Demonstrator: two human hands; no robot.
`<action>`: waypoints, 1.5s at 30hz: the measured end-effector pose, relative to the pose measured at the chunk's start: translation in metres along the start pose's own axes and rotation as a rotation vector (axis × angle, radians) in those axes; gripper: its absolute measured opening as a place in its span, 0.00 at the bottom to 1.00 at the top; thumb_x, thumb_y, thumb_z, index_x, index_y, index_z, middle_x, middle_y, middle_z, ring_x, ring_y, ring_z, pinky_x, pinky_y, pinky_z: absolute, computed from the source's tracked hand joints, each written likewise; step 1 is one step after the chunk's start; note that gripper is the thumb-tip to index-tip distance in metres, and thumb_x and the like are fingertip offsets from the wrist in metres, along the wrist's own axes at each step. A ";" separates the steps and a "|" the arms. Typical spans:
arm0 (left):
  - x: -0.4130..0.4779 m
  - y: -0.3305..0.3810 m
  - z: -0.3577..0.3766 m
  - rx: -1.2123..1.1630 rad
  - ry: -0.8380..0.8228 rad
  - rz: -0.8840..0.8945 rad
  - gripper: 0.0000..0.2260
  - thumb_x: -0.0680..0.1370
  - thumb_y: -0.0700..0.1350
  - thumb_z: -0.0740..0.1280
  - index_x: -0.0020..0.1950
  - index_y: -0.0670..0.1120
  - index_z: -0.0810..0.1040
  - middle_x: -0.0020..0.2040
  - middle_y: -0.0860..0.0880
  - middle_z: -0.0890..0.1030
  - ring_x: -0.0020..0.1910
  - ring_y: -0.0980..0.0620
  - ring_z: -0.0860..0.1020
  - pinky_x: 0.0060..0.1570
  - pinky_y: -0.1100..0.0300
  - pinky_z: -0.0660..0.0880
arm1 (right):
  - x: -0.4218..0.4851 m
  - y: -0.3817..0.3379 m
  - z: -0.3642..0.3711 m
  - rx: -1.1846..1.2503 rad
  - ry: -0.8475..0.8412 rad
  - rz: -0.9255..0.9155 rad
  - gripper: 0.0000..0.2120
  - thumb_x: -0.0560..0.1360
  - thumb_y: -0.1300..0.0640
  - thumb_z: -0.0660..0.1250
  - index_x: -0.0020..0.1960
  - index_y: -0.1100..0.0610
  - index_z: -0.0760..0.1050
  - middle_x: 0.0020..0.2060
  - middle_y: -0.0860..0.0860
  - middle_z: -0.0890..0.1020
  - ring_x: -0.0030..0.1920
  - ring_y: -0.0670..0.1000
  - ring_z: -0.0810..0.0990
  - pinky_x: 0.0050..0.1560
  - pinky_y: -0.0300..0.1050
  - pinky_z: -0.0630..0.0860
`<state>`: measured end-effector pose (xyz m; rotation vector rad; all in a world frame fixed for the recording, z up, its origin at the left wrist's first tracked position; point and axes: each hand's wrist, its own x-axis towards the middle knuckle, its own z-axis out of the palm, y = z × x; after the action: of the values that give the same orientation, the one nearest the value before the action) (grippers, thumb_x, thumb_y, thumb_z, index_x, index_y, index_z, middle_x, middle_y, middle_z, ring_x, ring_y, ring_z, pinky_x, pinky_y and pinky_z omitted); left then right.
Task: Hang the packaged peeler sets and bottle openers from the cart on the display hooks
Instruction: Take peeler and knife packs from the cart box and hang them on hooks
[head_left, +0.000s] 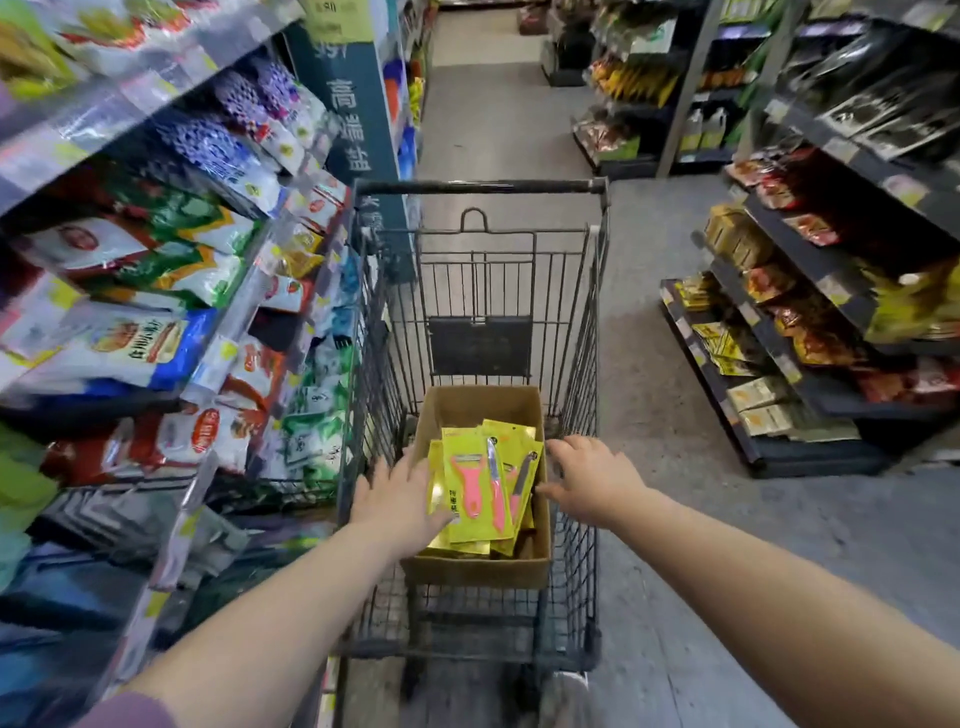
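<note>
**A:** At the centre, what lies in the box?

**B:** Packaged peeler sets (480, 483): yellow-green cards, each carrying a pink peeler and a pink-handled knife. They are piled loosely in an open cardboard box (478, 571), with the top card face up and slightly tilted.

**A:** And the box itself?

**B:** It stands on the bottom of the basket of a dark wire cart (478, 186), at the end nearer the person.

**A:** The left hand?

**B:** The left hand (397, 499) reaches over the box's left wall. Its fingers are stretched and spread, and its thumb side touches the left edge of the top card. No closed grip shows.

**A:** The right hand?

**B:** The right hand (592, 480) hovers above the box's right wall, just beside the cards. Its fingers are spread and loosely curved, and it holds nothing.

**A:** The surroundings?

**B:** To the left, close against the cart, are shelves (156, 260) packed with bagged goods in white, green, blue and red. To the right, well apart across a grey floor (649, 322), are dark shelves (810, 332) with red and yellow packets. A teal sign (353, 119) with white characters stands beyond the cart's far left corner. The margins of the view are blurred.
</note>
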<state>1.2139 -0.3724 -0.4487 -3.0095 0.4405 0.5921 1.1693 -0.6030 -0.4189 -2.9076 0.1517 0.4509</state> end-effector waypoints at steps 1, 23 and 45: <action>0.010 0.002 0.003 -0.002 -0.025 -0.013 0.38 0.74 0.68 0.56 0.77 0.49 0.49 0.78 0.46 0.53 0.76 0.41 0.50 0.72 0.41 0.52 | 0.012 0.005 0.004 0.012 -0.020 -0.006 0.30 0.74 0.40 0.61 0.71 0.51 0.61 0.69 0.52 0.68 0.69 0.56 0.64 0.65 0.59 0.66; 0.157 -0.021 0.115 -0.466 -0.269 -0.256 0.33 0.74 0.55 0.68 0.75 0.44 0.60 0.71 0.43 0.67 0.69 0.44 0.68 0.66 0.52 0.67 | 0.191 0.018 0.140 0.283 -0.373 0.099 0.28 0.74 0.47 0.66 0.70 0.54 0.62 0.66 0.57 0.69 0.62 0.59 0.73 0.60 0.54 0.73; 0.237 -0.026 0.205 -0.818 -0.336 -0.474 0.12 0.76 0.43 0.67 0.58 0.42 0.77 0.54 0.42 0.81 0.50 0.44 0.77 0.41 0.58 0.68 | 0.239 0.014 0.250 0.725 -0.229 0.562 0.25 0.70 0.46 0.70 0.60 0.56 0.65 0.42 0.47 0.75 0.46 0.55 0.77 0.45 0.47 0.73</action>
<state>1.3569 -0.3911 -0.7279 -3.3731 -0.6826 1.4679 1.3215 -0.5822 -0.7290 -2.0546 0.8973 0.6403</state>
